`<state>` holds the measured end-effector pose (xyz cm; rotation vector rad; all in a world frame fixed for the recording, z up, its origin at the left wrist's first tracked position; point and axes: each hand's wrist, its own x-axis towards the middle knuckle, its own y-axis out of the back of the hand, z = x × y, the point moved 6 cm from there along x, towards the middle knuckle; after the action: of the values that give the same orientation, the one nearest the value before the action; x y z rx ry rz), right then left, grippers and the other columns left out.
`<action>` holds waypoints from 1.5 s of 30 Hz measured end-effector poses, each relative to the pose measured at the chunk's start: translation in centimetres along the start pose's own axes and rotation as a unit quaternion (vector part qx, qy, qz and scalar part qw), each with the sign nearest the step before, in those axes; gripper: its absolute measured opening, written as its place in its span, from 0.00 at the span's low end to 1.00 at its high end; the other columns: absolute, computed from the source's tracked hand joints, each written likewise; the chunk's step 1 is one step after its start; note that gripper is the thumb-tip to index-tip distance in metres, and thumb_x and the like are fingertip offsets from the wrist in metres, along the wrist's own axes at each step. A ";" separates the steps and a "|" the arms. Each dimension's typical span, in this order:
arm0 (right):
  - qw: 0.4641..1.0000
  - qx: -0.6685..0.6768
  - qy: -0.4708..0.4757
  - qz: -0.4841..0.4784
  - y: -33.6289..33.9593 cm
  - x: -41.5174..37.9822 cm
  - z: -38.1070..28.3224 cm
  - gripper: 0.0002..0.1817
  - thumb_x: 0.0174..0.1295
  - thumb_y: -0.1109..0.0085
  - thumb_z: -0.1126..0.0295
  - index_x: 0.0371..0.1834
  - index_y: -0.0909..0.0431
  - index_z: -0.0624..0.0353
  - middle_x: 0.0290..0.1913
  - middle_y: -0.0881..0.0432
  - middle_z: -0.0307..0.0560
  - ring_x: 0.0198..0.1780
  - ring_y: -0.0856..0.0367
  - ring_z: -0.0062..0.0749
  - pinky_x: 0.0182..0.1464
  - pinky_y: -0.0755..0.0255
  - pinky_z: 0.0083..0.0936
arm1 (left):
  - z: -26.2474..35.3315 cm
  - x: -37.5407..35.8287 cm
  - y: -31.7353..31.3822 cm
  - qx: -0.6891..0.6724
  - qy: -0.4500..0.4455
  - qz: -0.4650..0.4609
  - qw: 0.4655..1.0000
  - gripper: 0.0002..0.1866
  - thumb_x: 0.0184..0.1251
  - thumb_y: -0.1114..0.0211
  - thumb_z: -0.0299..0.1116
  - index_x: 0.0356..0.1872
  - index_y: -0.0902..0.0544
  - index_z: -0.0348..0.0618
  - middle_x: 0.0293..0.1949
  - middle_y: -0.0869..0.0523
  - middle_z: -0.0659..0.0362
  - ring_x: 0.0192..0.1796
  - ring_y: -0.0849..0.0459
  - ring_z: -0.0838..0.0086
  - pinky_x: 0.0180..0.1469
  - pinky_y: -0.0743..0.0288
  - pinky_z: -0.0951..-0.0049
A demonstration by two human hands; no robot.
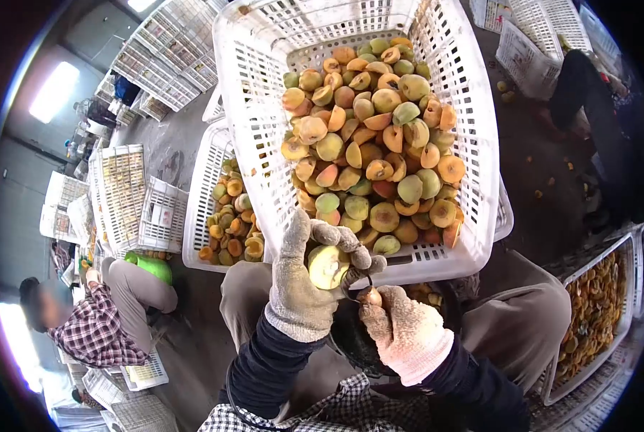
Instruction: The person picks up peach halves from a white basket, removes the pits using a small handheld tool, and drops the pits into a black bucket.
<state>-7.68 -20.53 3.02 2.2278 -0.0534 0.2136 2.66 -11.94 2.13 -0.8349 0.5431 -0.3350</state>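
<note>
My left hand point(300, 288), in a grey work glove, is closed around a yellow-green stone fruit, like a peach or apricot point(328, 267), whose pale face is turned up. In a light glove, my right hand point(407, 333) grips the brownish handle of a small pitting tool point(369, 295). The tool's thin, dark curved metal end lies against or close beside the fruit's right edge; exact contact is hard to see. Just beyond both hands stands a white plastic crate point(368, 270) full of whole-looking and halved fruit point(372, 144). A black bucket point(350, 335) sits below my hands, partly hidden.
Another white crate of fruit point(228, 216) stands at left, behind the big one. At right is a crate of orange fruit pieces point(592, 317). A seated person in a checked shirt point(102, 331) is at left, another person in dark clothing point(602, 122) at right. Stacked crates point(167, 47) stand behind.
</note>
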 end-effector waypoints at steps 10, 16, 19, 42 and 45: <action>0.994 0.092 -0.064 0.022 -0.4 2.4 -0.7 0.13 0.62 0.48 0.57 0.32 0.28 0.56 0.17 0.23 0.47 0.17 0.23 0.44 0.20 0.29 0.36 | -0.1 -0.7 1.1 -0.016 0.015 0.070 0.997 0.20 0.68 0.48 0.49 0.26 0.27 0.43 0.25 0.21 0.56 0.35 0.17 0.56 0.43 0.22 0.47; 0.996 0.060 -0.064 -0.034 -1.7 2.8 -0.7 0.15 0.60 0.48 0.54 0.31 0.28 0.56 0.16 0.24 0.48 0.16 0.23 0.46 0.20 0.29 0.37 | 0.7 -1.3 1.5 0.094 -0.025 0.141 0.985 0.21 0.68 0.48 0.49 0.20 0.27 0.47 0.21 0.21 0.57 0.32 0.17 0.58 0.43 0.22 0.48; 0.988 0.149 0.045 -0.002 -1.8 2.2 -2.3 0.09 0.65 0.55 0.67 0.38 0.29 0.61 0.28 0.25 0.54 0.23 0.23 0.48 0.23 0.28 0.37 | 0.3 -1.7 1.7 0.087 -0.052 0.166 0.981 0.20 0.68 0.48 0.48 0.21 0.28 0.46 0.22 0.21 0.57 0.31 0.18 0.59 0.41 0.21 0.48; 0.934 0.355 -0.009 0.026 -3.6 0.4 0.8 0.15 0.68 0.59 0.61 0.44 0.29 0.61 0.34 0.22 0.60 0.34 0.22 0.56 0.33 0.26 0.40 | -2.4 -1.7 1.7 0.127 -0.073 0.124 0.981 0.20 0.66 0.45 0.50 0.32 0.27 0.41 0.25 0.24 0.57 0.28 0.23 0.70 0.45 0.23 0.64; 0.962 0.270 -0.026 -0.021 -4.0 0.1 2.1 0.17 0.68 0.59 0.58 0.45 0.28 0.59 0.32 0.21 0.60 0.33 0.21 0.55 0.32 0.26 0.41 | -1.4 -0.6 2.3 0.206 -0.007 0.038 0.978 0.25 0.65 0.46 0.54 0.32 0.25 0.37 0.28 0.20 0.52 0.32 0.19 0.66 0.44 0.22 0.65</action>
<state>-6.81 -19.71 -1.30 2.7760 0.0287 0.1586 1.48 -11.08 -0.22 -0.4135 0.4699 -0.3554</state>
